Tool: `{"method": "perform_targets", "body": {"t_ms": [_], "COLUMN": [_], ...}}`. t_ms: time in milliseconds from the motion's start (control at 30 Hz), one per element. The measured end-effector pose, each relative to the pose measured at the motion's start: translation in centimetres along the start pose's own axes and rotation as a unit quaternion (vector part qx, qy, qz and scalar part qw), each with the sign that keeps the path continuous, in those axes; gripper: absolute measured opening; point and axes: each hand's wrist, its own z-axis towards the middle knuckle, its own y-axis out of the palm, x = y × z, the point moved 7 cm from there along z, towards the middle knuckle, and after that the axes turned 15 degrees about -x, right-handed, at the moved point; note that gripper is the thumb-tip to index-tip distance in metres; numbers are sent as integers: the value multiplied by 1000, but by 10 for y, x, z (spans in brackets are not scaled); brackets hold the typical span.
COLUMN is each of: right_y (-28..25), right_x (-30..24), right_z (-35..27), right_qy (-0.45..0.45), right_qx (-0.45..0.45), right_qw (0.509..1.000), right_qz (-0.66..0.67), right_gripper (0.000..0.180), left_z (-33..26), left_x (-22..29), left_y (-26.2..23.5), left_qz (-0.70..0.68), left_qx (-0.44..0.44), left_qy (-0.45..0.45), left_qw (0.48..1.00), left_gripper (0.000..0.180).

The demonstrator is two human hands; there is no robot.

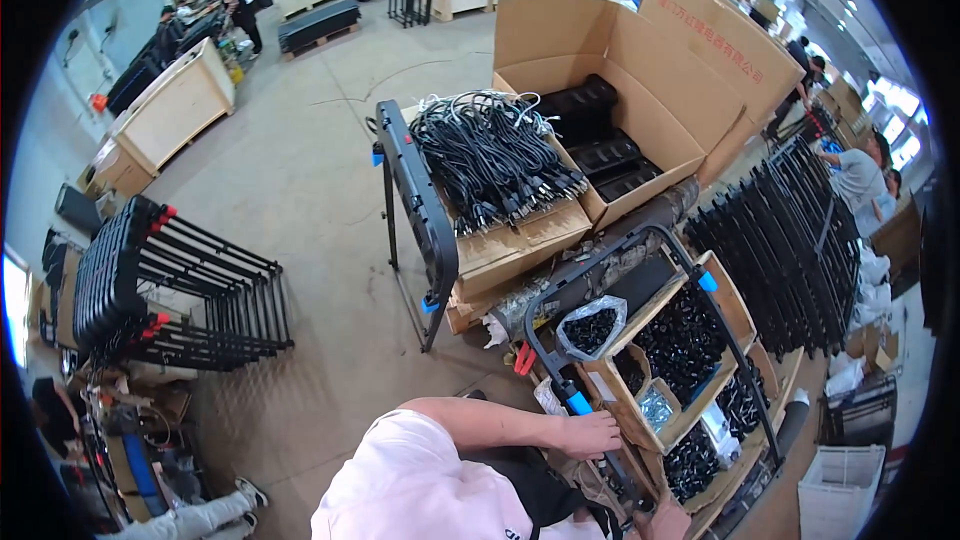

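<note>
My left hand [590, 435] is closed around the lower left tube of a black tubular frame [640, 233], just below a blue sleeve [578, 403] on that tube. The frame lies tilted over a wooden box [618, 402] whose compartments hold small black parts. A clear bag of black parts [590, 325] rests on the box's upper corner. My right hand [665, 522] shows only partly at the bottom edge, next to the frame's lower end; its grip is hidden.
An open carton of black cables [495, 155] and a large carton of black pieces [640, 90] stand behind. Another black frame [420, 200] stands upright on the left. Stacked black frames [180, 290] lie left and others [790, 240] right. People [860, 175] work at the right. White crate [835, 485].
</note>
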Motion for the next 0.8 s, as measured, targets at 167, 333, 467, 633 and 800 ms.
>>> {"method": "perform_targets", "body": {"t_ms": [167, 333, 467, 633, 800], "right_y": [3, 71, -24, 47, 63], "right_x": [-2, 29, -10, 19, 9], "right_z": [-3, 23, -13, 22, 14], "right_qy": [27, 107, 67, 178, 157], "right_qx": [24, -56, 152, 51, 0], "right_qw": [997, 992, 975, 979, 978], "right_qz": [70, 27, 149, 84, 136], "right_gripper": [42, 43, 53, 26, 32], "left_z": [-24, -56, -140, -284, -335], "left_x": [16, -57, -163, -288, -329], "left_y": [-69, -210, -316, -386, -392], "left_qz": [-74, -44, 7, 92, -44], "left_qx": [71, 184, 259, 273, 167], "left_qy": [127, -35, -362, -622, -734], "left_qw": [987, 981, 895, 728, 657], "left_gripper": [27, 21, 23, 46, 40]}}
